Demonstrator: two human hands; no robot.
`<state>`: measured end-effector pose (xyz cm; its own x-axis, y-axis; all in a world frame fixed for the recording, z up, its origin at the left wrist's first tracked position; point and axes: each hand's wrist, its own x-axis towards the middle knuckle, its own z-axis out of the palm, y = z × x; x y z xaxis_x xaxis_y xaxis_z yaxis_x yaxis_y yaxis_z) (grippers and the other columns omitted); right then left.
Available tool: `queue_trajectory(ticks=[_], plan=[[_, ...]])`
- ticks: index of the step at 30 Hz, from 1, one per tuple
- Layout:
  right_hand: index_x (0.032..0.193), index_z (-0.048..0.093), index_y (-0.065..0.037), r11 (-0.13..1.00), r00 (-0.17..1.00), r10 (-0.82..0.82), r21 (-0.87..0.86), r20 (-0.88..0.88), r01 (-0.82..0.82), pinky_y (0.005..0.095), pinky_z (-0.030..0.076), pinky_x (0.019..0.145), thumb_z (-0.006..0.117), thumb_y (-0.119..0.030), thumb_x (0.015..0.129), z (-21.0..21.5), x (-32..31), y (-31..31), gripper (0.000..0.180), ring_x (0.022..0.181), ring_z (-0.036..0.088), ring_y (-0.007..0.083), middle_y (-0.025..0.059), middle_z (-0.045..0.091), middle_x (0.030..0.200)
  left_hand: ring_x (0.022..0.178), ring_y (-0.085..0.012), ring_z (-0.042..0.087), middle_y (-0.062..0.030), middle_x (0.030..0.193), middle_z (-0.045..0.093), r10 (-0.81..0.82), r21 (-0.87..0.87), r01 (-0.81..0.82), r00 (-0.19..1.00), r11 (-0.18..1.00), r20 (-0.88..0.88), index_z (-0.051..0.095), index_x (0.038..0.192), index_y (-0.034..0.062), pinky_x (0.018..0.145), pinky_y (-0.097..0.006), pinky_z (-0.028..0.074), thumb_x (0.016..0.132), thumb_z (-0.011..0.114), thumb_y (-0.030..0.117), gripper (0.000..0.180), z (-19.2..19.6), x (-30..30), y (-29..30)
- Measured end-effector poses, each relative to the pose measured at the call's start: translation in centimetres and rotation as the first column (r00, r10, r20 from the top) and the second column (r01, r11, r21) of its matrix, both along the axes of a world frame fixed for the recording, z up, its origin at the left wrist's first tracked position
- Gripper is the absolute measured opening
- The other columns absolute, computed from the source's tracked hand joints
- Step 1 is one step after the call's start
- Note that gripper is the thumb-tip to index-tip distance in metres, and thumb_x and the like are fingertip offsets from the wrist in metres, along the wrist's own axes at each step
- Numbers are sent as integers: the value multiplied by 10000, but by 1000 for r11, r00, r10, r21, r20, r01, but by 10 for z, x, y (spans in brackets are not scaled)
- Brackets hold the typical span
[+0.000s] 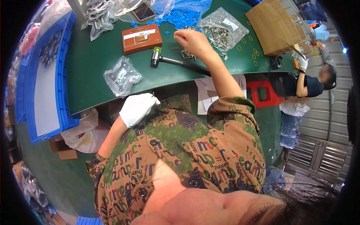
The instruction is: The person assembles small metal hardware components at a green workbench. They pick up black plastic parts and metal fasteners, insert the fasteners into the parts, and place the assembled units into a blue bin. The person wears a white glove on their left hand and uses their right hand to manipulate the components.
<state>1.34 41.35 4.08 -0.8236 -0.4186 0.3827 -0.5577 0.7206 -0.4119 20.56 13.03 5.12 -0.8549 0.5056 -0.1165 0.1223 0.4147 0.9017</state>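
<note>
My left hand [137, 109], in a white glove, is closed in front of my body, just off the near table edge. A small metal tip [153, 94] shows at its fingers; the rest of what it holds is hidden. My bare right hand [193, 42] hangs over the table with its fingers curled together, near loose metal pins [187, 54]; whatever is in them cannot be made out. Below that hand lies a mallet [180, 63] with a black and yellow-green head. Left of it are a reddish-brown box [140, 45] and a clear bag of metal parts [123, 77].
Small blue pieces [182, 18], a phone [143, 11] and a bag of pins [225, 28] lie farther back. Thin yellow rings [255, 56] and a cardboard box [273, 27] are at right. A blue crate [69, 75] stands left. A co-worker [309, 85] is at far right.
</note>
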Motion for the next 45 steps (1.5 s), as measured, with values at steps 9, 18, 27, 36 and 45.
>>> queue_trajectory(ticks=[9,18,27,36,45], plan=[[1065,801,-119,876,927,-198,483,318,22,498,570,879,554,-550,1000,-7,-82,-41,500,992,728,367,139,774,1048,577,-116,493,-22,606,534,50,-17,-48,991,999,125,763,989,35,615,-296,436,1037,539,303,353,2,6,-2],[1035,795,-75,755,942,-153,651,299,-84,486,575,861,555,-419,987,1,-86,-49,422,963,732,371,175,769,1017,592,-200,556,-69,712,595,-9,-98,21,993,995,116,746,1005,84,651,-346,484,1048,472,313,359,4,1,-3],[1161,725,-49,936,630,347,-210,695,-284,342,565,694,583,-292,1047,61,54,-51,304,724,676,155,62,720,814,565,-139,502,-41,648,561,97,-23,-94,966,995,240,748,975,54,602,-312,440,1038,526,305,340,-1,8,-2],[1054,662,-48,830,665,498,-84,557,-551,518,533,791,526,-319,1068,28,129,-57,304,892,671,432,197,700,921,672,-255,613,-101,795,663,-49,-134,41,997,990,-53,742,1002,78,686,-375,516,1063,482,281,336,-11,9,-6],[1113,663,-24,825,587,512,-169,627,-539,491,521,824,508,-330,1087,36,118,-53,344,928,657,431,210,697,960,736,-296,650,-129,849,691,-6,-114,9,1000,993,31,735,1006,68,732,-392,527,1063,500,304,338,-7,10,-6]])
